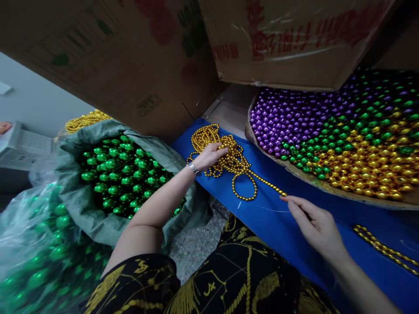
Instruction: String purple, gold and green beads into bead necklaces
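A tangled heap of gold bead strings point(204, 138) lies on a blue cloth-covered surface point(262, 213). My left hand point(209, 157), with a metal-band watch or bracelet at the wrist, is on the heap, its fingers closed on some beads and partly hidden. Between the thumb and fingertips of my right hand point(314, 220) is the end of a gold bead string point(266, 185). This string runs taut from the heap toward my right hand. Just below the heap, a loop of gold beads point(233, 187) lies on the blue surface.
Purple, green and gold beads fill a cardboard box point(278, 162) at right. A cloth sack point(73, 209) of green beads stands left, near a clear plastic bag point(19, 235) of green beads. Large cartons point(131, 74) overhang the back. Another gold strand point(382, 246) lies right. Someone's hand point(5, 127) shows far left.
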### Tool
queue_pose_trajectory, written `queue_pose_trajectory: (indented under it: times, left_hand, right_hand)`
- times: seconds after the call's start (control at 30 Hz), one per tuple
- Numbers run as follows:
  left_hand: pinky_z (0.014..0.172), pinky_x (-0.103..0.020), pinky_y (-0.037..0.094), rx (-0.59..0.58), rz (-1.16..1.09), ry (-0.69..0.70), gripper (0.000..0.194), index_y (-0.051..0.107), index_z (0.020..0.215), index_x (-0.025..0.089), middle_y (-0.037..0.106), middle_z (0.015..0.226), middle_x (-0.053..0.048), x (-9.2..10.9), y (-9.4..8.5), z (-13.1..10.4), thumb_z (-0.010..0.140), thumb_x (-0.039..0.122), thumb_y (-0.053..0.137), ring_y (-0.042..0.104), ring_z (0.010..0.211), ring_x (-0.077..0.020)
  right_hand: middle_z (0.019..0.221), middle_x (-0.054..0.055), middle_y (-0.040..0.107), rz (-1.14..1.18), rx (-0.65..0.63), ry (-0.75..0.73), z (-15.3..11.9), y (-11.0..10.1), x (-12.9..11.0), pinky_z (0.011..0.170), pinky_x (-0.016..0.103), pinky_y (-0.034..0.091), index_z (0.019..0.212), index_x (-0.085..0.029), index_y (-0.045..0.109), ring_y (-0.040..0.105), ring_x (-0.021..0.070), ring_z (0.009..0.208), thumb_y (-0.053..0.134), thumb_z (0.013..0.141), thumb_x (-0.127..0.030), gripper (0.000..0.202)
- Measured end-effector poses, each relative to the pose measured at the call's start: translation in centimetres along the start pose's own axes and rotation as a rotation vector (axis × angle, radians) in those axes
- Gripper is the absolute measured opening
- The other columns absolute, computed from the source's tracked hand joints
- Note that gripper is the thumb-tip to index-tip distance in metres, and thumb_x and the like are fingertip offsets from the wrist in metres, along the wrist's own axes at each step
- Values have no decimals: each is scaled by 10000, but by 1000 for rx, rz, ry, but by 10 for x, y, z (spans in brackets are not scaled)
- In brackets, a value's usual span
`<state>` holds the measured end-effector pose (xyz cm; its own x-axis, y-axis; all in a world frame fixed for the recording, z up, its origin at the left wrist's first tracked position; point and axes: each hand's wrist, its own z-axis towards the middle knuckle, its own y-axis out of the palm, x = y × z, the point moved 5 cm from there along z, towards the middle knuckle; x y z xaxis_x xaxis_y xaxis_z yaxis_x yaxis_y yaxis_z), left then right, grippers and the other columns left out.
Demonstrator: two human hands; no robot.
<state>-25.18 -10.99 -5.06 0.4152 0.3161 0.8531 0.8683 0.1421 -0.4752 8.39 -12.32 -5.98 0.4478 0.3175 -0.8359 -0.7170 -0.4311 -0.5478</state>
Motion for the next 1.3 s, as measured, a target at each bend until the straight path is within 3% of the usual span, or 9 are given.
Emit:
queue_pose_trajectory:
  times: [0.2, 0.33, 0.47, 0.57, 0.7, 0.83, 1.0, 1.17, 1.3]
  left_hand:
    - [764, -326, 468, -42, -384, 26, 360, 640, 708, 157, 668, 719, -64, -3, 2, -5, 764, 512, 630, 609, 773, -191]
    - [775, -339, 484, 17, -427, 6, 402, 631, 683, 153, 680, 742, -70, -7, -3, -11, 773, 545, 630, 622, 763, -184]
    - [714, -290, 468, -57, -332, -8, 378, 643, 758, 141, 672, 742, -26, -10, 6, -13, 638, 462, 803, 593, 680, -130]
    - [732, -285, 461, -81, -258, 18, 379, 659, 700, 139, 676, 706, -33, -9, 12, -13, 732, 512, 717, 586, 677, -131]
    - [903, -331, 461, -148, -321, 2, 438, 682, 662, 151, 718, 758, -65, -10, 21, -14, 795, 565, 629, 646, 801, -179]
    - [996, -371, 433, -228, -369, -47, 410, 710, 763, 158, 747, 881, -78, -15, 31, -15, 782, 563, 650, 663, 951, -221]
    - [917, -342, 470, -203, -381, -52, 405, 720, 839, 148, 739, 788, -57, -21, 38, -14, 775, 545, 672, 663, 840, -190]
    - [878, -318, 481, -256, -402, -97, 386, 713, 807, 139, 737, 809, -53, -24, 42, -16, 699, 507, 761, 656, 812, -174]
    - [945, -306, 451, -370, -468, -117, 379, 728, 859, 129, 744, 913, -69, -24, 41, -15, 685, 461, 785, 654, 890, -173]
  right_hand:
    - [925, 43, 739, 39, -61, -11, 17, 22, -4, 686, 225, 540, 1073, -209, 720, 697, 172, 802, 482, 949, -433, 350]
    - [995, 54, 731, 109, -25, 50, 28, 33, 0, 653, 222, 520, 1097, -187, 708, 681, 165, 794, 488, 946, -451, 375]
    - [996, 61, 733, 143, -9, 69, 40, 52, 1, 649, 235, 510, 1106, -183, 709, 670, 166, 768, 478, 943, -462, 397]
    - [995, 69, 736, 93, -19, 91, 51, 69, 10, 670, 254, 505, 1095, -182, 715, 675, 181, 773, 467, 939, -449, 397]
    - [1019, 64, 736, 74, -29, 176, 66, 86, 28, 721, 272, 499, 1104, -183, 713, 689, 207, 856, 447, 934, -407, 387]
    - [985, 73, 739, -117, -15, 221, 81, 89, 32, 724, 279, 474, 1151, -192, 693, 689, 214, 829, 400, 954, -382, 400]
    - [977, 128, 717, -370, -101, 210, 102, 101, 28, 696, 278, 409, 1045, -172, 692, 666, 223, 822, 431, 946, -342, 327]
    - [795, 94, 676, -241, -140, 210, 111, 111, 29, 631, 260, 370, 923, -152, 672, 614, 184, 701, 465, 924, -340, 279]
    - [704, 6, 591, 17, -211, 151, 116, 125, 16, 556, 224, 365, 969, -179, 631, 515, 115, 591, 392, 947, -480, 385]
